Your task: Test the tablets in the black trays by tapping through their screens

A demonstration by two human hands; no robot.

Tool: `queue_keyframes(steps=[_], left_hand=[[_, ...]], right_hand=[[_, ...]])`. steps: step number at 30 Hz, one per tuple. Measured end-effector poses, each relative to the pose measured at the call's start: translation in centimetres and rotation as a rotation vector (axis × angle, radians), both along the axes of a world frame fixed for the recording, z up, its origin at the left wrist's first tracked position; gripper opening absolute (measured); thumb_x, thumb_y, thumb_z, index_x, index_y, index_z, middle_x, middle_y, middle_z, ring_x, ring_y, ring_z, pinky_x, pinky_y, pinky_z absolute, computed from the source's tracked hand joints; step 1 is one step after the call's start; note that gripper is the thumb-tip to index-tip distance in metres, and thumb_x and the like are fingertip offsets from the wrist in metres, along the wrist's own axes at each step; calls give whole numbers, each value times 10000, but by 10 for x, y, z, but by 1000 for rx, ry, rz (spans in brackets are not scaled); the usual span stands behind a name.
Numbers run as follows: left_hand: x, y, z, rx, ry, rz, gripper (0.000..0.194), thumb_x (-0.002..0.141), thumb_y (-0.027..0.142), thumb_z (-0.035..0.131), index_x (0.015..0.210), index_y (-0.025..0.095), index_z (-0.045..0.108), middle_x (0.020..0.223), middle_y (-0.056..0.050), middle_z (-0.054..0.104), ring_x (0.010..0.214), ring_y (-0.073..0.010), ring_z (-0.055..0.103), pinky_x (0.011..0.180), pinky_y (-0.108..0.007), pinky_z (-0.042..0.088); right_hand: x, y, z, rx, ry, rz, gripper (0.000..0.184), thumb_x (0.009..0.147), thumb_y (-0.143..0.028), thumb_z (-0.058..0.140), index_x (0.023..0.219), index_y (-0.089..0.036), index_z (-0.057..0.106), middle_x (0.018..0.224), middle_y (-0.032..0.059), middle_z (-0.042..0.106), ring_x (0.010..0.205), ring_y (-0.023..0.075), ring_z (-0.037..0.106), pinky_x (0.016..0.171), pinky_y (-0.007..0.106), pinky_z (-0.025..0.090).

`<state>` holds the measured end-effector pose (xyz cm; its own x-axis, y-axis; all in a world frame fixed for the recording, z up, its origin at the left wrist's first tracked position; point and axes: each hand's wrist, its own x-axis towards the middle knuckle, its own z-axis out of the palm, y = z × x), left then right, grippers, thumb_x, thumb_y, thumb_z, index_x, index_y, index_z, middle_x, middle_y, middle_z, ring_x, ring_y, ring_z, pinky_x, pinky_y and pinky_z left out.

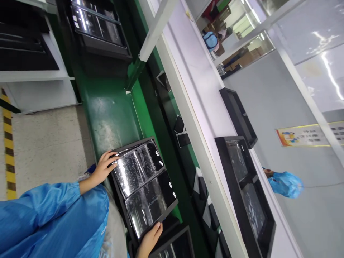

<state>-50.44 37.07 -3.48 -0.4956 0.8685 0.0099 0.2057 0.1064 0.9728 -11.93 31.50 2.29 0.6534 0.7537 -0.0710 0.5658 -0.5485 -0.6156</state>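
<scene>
The work surface is a green bench top with a worn, scuffed finish, running diagonally across the tilted view. A concrete floor with yellow-and-black hazard tape lies on the near side, and a grey wall with a printed poster stands beyond.

The black-framed panel lies flat on the bench directly in front of the person. It has two glossy, film-covered sections, one printed "Android".

The left hand rests at one short edge, fingers spread and lying over the rim. The right hand meets the opposite edge, fingers partly open. Both touch the panel; grip firmness cannot be determined.

Bare bench extends past the left hand toward a black rack. A second black panel sits just beside the right hand. Small dark devices lie in a lane beyond the panel, bounded by a white rail. Black-framed panels stand past the rail, near a co-worker's blue cap.
</scene>
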Motion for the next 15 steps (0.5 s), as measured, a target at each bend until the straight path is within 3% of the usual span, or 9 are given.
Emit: queue_keyframes(steps=[9, 15], left_hand=[[2, -1, 8, 3, -38, -27, 277, 920, 399, 531, 1119, 309, 702, 1330, -52, 573, 1391, -272, 360, 1173, -550, 285], [2, -4, 15, -14, -20, 24, 226, 896, 400, 574, 1037, 265, 689, 1291, -66, 599, 1364, -279, 411, 1152, -539, 331]], right_hand=[[7, 5, 2, -65, -80, 4, 1037, 770, -861, 319, 1396, -53, 497, 1368, 247, 560, 1250, 377, 557, 980, 448, 484], [7, 7, 6, -66, -154, -4, 1001, 767, -862, 320, 1356, -84, 546, 1322, 217, 606, 1216, 358, 592, 917, 429, 528]])
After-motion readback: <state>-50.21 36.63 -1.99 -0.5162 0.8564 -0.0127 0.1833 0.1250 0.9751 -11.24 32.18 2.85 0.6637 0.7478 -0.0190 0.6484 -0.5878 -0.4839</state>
